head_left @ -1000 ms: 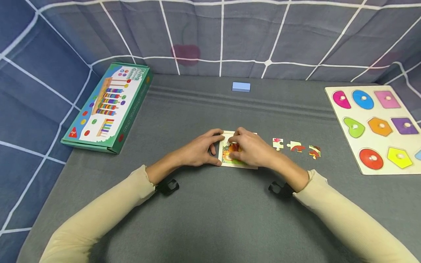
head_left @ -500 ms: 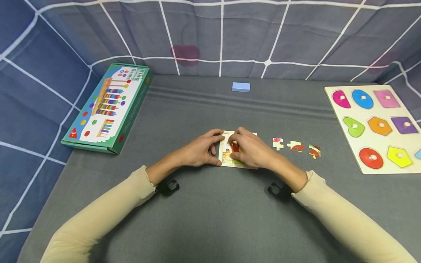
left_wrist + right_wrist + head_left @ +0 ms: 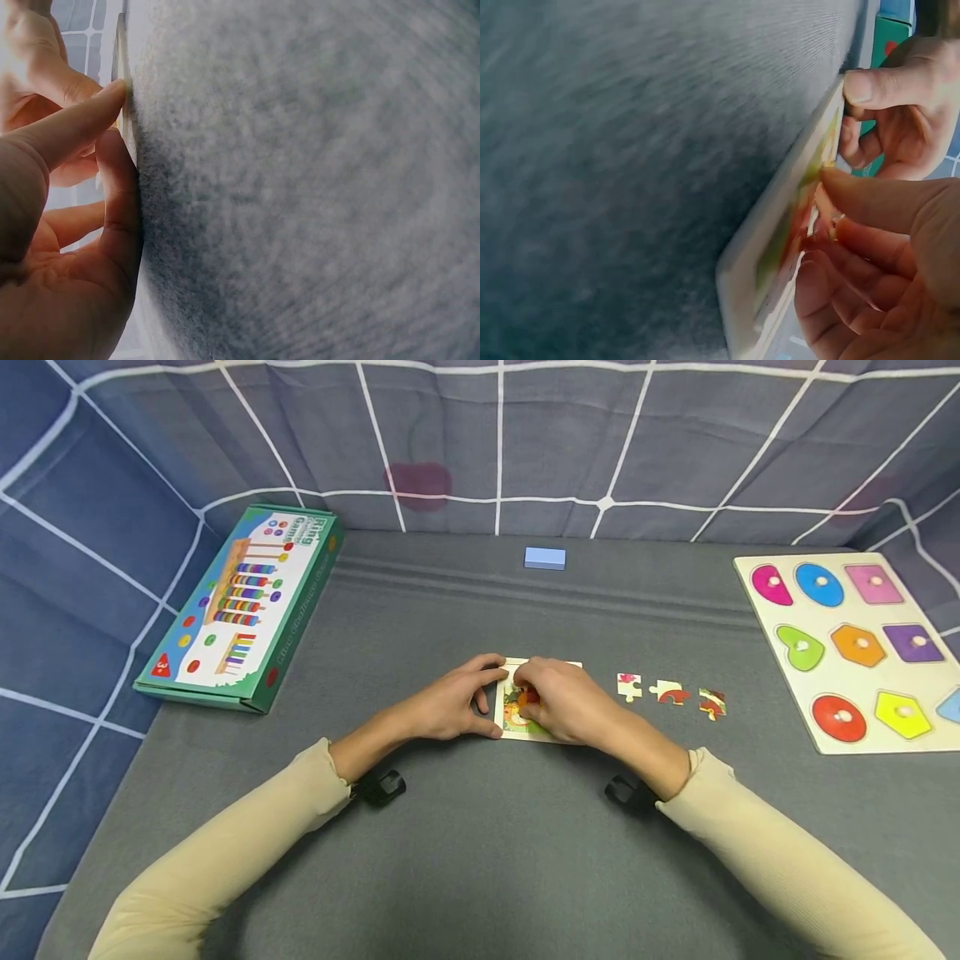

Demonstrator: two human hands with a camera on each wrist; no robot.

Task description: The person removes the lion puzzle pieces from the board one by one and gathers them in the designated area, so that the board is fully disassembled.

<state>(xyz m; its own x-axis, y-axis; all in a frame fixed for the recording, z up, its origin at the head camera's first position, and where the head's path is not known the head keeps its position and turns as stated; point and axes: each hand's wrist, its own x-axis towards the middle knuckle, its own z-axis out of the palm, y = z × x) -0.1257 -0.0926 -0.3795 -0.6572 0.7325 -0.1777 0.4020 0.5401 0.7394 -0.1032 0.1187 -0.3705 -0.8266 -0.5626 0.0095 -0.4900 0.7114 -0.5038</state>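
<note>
A small picture puzzle board (image 3: pixel 739 296) with a pale frame lies on the grey table between both hands. My left hand (image 3: pixel 450 700) holds its left edge, thumb at the near corner and index finger at the far corner. Over the board, my right hand (image 3: pixel 572 703) pinches a jigsaw piece (image 3: pixel 814 219) between thumb and fingers, mostly hidden by them. Part of an orange and green picture shows between the hands in the head view. Right of the board lie three loose jigsaw pieces: a pink-and-white one (image 3: pixel 628 687), a red-arched one (image 3: pixel 669 692) and a darker one (image 3: pixel 712 702).
A shape-peg board (image 3: pixel 817 693) with coloured knobbed shapes lies at the right. At the left back is a green ring game box (image 3: pixel 238 610). A blue block (image 3: pixel 544 558) sits near the back, before a grid-patterned cloth wall (image 3: pixel 555 443).
My right hand shifts slightly left and turns a little over the board. The left hand stays at the board's left edge. The whole head view drifts slightly.
</note>
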